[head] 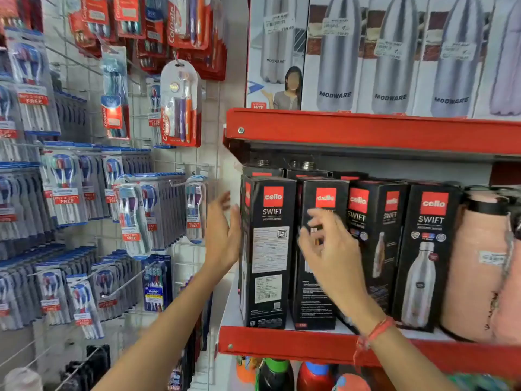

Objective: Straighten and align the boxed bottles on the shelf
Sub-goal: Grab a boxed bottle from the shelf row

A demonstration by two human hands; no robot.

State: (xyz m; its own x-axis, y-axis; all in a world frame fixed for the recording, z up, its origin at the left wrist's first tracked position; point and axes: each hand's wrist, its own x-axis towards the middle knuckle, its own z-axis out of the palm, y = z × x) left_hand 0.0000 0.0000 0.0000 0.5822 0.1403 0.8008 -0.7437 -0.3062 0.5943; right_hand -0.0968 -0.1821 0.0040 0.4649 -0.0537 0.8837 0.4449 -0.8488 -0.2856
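Several tall black boxed bottles with red "cello SWIFT" labels stand in a row on the red shelf. The leftmost box shows its text side and sits slightly turned. My left hand is flat, fingers apart, beside that box's left face, touching or almost touching it. My right hand hovers with spread fingers in front of the second box, holding nothing. The third box is angled, and the fourth box faces forward. More black boxes stand behind the front row.
A peach-coloured flask stands right of the boxes. White Modware bottle boxes fill the upper shelf. Hanging toothbrush packs on wire pegs cover the wall at left. Coloured bottles sit below the shelf.
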